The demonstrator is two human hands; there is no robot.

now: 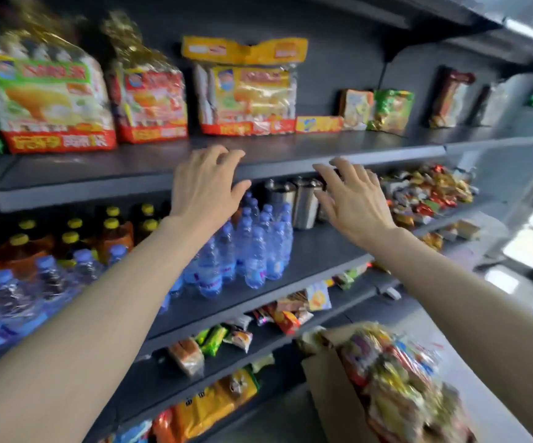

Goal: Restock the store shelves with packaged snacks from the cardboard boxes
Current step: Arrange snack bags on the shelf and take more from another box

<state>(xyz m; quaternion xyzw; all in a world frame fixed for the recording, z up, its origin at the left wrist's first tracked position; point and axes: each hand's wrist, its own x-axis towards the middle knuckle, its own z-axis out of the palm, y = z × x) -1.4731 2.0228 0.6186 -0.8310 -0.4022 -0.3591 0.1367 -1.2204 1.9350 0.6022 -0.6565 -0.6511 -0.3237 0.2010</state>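
Both my hands are raised in front of the dark upper shelf (290, 148), and neither holds anything. My left hand (206, 183) has its fingers loosely bent over the shelf's front edge. My right hand (353, 199) is spread just below that edge, to the right. Large snack multipacks (247, 94) stand in a row at the back of this shelf, with a small yellow packet (319, 124) beside them. At the bottom right, a cardboard box (332, 388) holds several colourful snack packs (399, 382).
The shelf below carries water bottles (252, 247), dark drink bottles with yellow caps (67, 238), metal cans (303, 199) and a heap of wrapped sweets (425, 193). Lower shelves hold bread and snack packets (223, 340). Smaller packets (389, 108) stand at the upper shelf's right end.
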